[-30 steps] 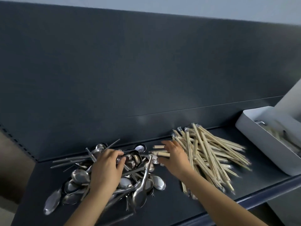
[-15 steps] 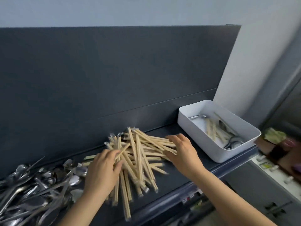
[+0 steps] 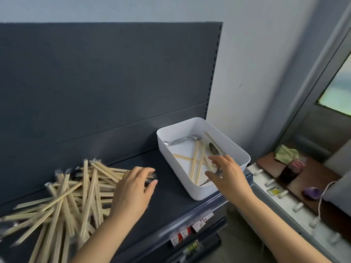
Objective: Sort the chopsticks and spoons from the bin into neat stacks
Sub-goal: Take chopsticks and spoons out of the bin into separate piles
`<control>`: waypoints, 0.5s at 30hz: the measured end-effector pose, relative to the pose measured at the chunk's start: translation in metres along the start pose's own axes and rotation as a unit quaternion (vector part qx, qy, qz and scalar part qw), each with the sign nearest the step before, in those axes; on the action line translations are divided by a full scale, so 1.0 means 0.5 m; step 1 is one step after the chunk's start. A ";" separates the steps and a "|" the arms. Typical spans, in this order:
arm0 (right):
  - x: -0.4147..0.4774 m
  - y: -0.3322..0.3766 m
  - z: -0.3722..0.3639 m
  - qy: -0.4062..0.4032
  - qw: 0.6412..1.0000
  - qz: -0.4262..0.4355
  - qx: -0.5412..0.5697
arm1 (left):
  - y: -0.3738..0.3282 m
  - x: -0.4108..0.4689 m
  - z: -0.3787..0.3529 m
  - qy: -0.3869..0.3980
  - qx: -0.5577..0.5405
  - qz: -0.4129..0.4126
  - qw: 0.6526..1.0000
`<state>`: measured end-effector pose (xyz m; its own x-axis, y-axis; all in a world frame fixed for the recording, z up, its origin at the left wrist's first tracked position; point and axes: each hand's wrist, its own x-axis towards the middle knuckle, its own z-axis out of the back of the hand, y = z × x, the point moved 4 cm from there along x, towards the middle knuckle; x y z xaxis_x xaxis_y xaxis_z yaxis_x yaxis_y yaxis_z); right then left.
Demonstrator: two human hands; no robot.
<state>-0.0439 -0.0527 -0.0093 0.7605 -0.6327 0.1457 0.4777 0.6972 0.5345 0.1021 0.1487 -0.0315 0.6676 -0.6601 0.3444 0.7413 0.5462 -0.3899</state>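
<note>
A white bin [image 3: 233, 144] stands at the right end of the dark shelf [image 3: 171, 204]. Inside lie several wrapped wooden chopsticks [image 3: 195, 160] and metal spoons [image 3: 182, 139]. My right hand [image 3: 228, 173] hovers over the bin's near right part with fingers spread and relaxed, holding nothing. A loose pile of wrapped chopsticks [image 3: 64, 194] covers the shelf's left side. My left hand [image 3: 133, 188] rests palm down on the pile's right edge, fingers bent lightly over the sticks. The spoon pile is out of view.
A dark back panel [image 3: 106, 88] rises behind the shelf. To the right, lower down, a white counter [image 3: 296, 209] carries a wooden board, a green cloth, a dark jar and a white cord. Price tags hang on the shelf's front edge.
The view has swung right, away from the spoon pile. My right hand left the chopstick pile and moved over the bin. My left hand shifted from the spoons to the chopstick pile's right edge.
</note>
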 end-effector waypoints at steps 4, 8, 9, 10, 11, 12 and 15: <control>0.059 -0.058 0.007 0.006 1.000 -0.027 0.011 | -0.025 0.077 -0.048 0.006 -0.016 0.004 1.000; 0.140 -0.100 0.000 0.033 0.999 -0.026 -0.005 | -0.044 0.171 -0.107 0.017 -0.034 0.003 0.999; 0.164 -0.107 -0.001 0.037 0.999 -0.025 -0.012 | -0.045 0.194 -0.120 0.021 -0.034 0.004 0.999; 0.188 -0.112 -0.002 0.044 0.999 -0.025 -0.021 | -0.044 0.215 -0.133 0.025 -0.037 0.008 0.999; 0.211 -0.116 -0.004 0.053 0.998 -0.025 -0.030 | -0.042 0.236 -0.144 0.030 -0.042 0.013 0.999; 0.235 -0.118 -0.008 0.063 0.997 -0.024 -0.038 | -0.039 0.254 -0.153 0.034 -0.047 0.016 0.998; 0.303 -0.124 -0.031 0.108 0.992 -0.017 -0.065 | -0.031 0.302 -0.175 0.047 -0.045 0.016 0.998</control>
<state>0.0486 -0.1866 -0.0333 0.8126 -0.5798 -0.0589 0.5465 0.7230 0.4226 0.1855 -0.0045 -0.0480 0.6781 -0.6908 0.2509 0.7080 0.5223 -0.4754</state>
